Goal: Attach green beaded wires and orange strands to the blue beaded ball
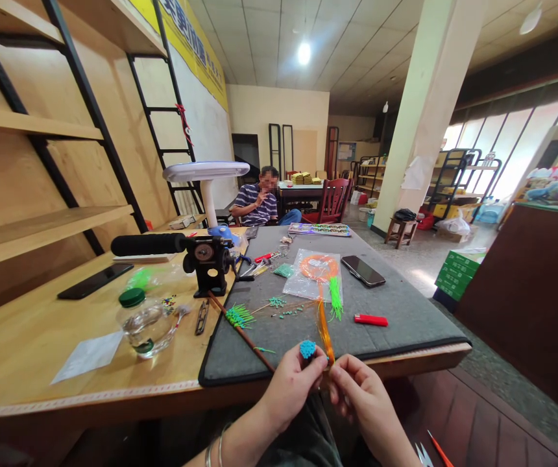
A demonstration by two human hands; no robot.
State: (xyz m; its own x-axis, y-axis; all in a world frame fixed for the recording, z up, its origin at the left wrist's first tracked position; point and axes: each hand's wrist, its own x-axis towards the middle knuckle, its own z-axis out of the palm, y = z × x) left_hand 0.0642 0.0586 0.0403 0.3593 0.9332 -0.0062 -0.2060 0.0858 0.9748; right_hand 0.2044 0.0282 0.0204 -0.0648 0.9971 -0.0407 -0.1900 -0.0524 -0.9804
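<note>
My left hand (291, 379) is closed around a small bundle with turquoise bead-like tips (307, 349), held at the table's front edge. Beside it, my right hand (364, 392) pinches the end of an orange thread strand (325, 327). The strand runs back over the grey mat to an orange coil (314, 266) in a clear plastic bag (296, 285). Both hands' fingertips are close together, and the lower part of the bundle is hidden by my fingers. Bright green strips (336, 299) lie by the strand.
On the grey mat (254, 237) are a red lighter (370, 320), a phone (363, 270), loose turquoise beads (276, 302) and a brown rod (247, 339) with green pieces. Left stand a water jar (145, 324) and a black clamp device (209, 263). A person (254, 202) sits behind.
</note>
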